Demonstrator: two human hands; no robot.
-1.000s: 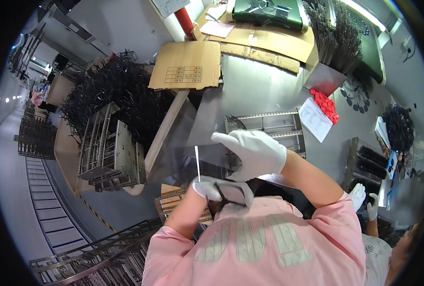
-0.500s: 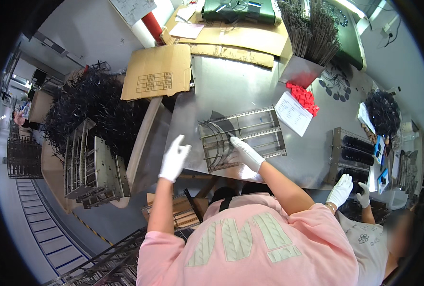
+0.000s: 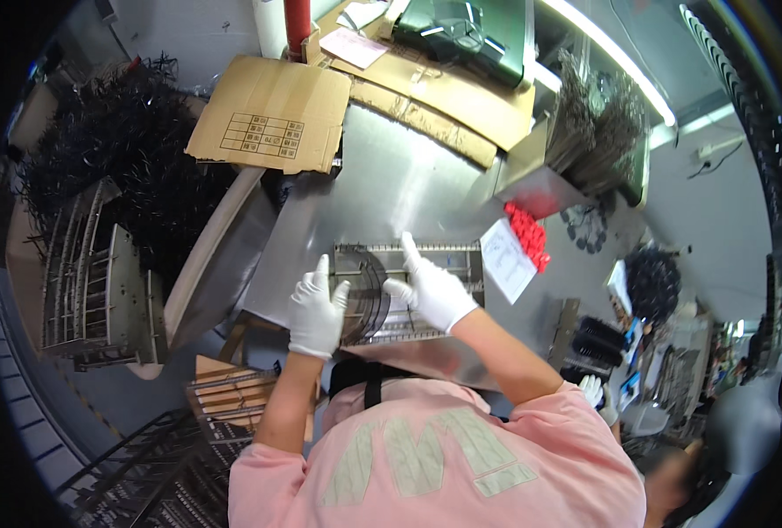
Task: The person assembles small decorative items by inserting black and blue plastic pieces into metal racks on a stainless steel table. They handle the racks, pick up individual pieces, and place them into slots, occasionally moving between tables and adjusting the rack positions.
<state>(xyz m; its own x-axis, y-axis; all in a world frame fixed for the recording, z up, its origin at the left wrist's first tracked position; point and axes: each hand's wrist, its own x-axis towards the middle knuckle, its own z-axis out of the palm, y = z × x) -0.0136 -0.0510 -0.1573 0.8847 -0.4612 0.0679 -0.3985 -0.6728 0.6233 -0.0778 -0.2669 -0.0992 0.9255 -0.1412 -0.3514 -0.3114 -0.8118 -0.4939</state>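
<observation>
A metal rack [image 3: 466, 255] with rails and toothed edges lies flat on the steel table. Curved dark strips [image 3: 371, 304] span its left part, bowed to the right. My left hand [image 3: 317, 312], in a white glove, is at the rack's left end beside the strips. Its index finger and thumb are apart, and I see nothing held. My right hand [image 3: 436, 292], also gloved, is over the middle of the rack, just right of the strips. Its index finger stretches toward the far rail and its thumb points at the strips; nothing shows in its grasp.
Cardboard [image 3: 272, 106] lies at the back left, beside a heap of black strips [image 3: 135, 167] and another metal rack [image 3: 113, 290]. Red pieces [image 3: 527, 236] and a paper sheet [image 3: 507, 261] lie right. A box of thin rods [image 3: 536, 189] stands behind. A co-worker's gloved hand [image 3: 591, 390] is at lower right.
My left hand has moved in to the rack's left end. My right hand has come off the strips and spread its fingers over the rack. The rack sits straighter, and the view has shifted.
</observation>
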